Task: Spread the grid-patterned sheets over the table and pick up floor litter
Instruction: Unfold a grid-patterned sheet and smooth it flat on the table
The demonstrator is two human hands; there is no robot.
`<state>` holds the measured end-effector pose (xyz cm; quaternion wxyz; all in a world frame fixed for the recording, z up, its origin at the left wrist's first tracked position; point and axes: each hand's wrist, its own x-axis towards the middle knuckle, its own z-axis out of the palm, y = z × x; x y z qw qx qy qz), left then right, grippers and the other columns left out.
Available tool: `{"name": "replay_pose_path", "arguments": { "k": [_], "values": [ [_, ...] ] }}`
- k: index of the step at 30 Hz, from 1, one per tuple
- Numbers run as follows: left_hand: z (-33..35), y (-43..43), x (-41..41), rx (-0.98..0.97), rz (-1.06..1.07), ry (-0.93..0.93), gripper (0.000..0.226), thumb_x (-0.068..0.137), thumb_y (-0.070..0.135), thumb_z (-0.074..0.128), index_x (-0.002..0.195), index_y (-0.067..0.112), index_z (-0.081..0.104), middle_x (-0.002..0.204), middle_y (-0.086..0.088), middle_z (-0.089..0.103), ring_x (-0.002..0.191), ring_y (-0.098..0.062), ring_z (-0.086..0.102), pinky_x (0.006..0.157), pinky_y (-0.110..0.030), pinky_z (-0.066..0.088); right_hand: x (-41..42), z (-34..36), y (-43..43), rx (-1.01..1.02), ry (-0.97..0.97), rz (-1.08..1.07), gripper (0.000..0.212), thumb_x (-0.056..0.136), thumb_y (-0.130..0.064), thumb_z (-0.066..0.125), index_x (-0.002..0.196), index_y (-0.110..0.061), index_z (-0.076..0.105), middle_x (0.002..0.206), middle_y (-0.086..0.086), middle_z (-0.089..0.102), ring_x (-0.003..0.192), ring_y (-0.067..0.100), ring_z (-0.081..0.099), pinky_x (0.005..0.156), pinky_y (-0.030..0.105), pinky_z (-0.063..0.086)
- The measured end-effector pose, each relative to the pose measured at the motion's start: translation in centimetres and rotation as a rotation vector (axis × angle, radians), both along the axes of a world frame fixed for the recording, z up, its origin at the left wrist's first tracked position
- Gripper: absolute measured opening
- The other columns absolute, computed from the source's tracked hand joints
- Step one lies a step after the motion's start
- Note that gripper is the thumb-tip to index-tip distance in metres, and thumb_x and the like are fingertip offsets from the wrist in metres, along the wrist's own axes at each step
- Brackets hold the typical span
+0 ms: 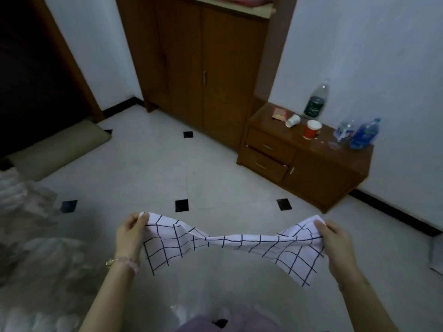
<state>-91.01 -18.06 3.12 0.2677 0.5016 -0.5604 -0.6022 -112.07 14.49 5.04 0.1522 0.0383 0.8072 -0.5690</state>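
A white sheet with a dark grid pattern [230, 240] hangs stretched between my two hands above the tiled floor, sagging and twisted in the middle. My left hand [130, 233] pinches its left corner. My right hand [335, 240] grips its right corner. A low wooden table with drawers [311, 168] stands ahead on the right against the wall. On its top are a tipped white paper cup [293, 121], a red cup [312, 129], a pink wrapper [280, 114], a large clear bottle [316, 99] and two small blue-tinted bottles [365, 135].
A tall wooden wardrobe [196, 68] stands at the back. A dark doorway [31, 75] opens on the left with a cushion [62, 149] lying before it. Crumpled pale bedding [28, 236] fills the left side. White paper [437, 257] lies at the right edge.
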Motion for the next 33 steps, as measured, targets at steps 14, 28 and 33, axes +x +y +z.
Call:
{"name": "replay_pose_path", "arguments": {
  "k": [14, 28, 33],
  "values": [
    [0.4, -22.6, -1.3, -0.084, 0.628, -0.049, 0.010, 0.089, 0.009, 0.054, 0.092, 0.003, 0.062, 0.082, -0.008, 0.058, 0.081, -0.018, 0.049, 0.074, -0.028, 0.040, -17.9, -0.6, -41.5, -0.071, -0.008, 0.634, 0.017, 0.092, -0.017, 0.054, 0.091, -0.006, 0.066, 0.089, 0.021, 0.068, 0.079, 0.031, 0.062, 0.075, 0.040, 0.048],
    [7.8, -37.4, 7.4, -0.296, 1.241, -0.027, 0.015, 0.086, 0.023, 0.058, 0.073, 0.019, 0.065, 0.078, -0.006, 0.061, 0.082, -0.022, 0.055, 0.076, -0.040, 0.044, -9.1, 3.3, -83.9, -0.163, -0.026, 1.306, 0.017, 0.091, -0.015, 0.054, 0.101, -0.006, 0.065, 0.090, 0.011, 0.068, 0.081, 0.025, 0.062, 0.064, 0.028, 0.047],
    [11.0, -44.2, 13.4, -0.448, 1.388, 0.056, 0.020, 0.088, 0.020, 0.058, 0.069, 0.022, 0.064, 0.074, -0.003, 0.057, 0.074, -0.020, 0.051, 0.069, -0.033, 0.040, -0.5, 7.0, -96.8, -0.339, 0.019, 1.473, 0.013, 0.091, -0.014, 0.055, 0.089, -0.016, 0.068, 0.081, 0.000, 0.068, 0.064, 0.001, 0.065, 0.055, 0.014, 0.052]
  ]
}}
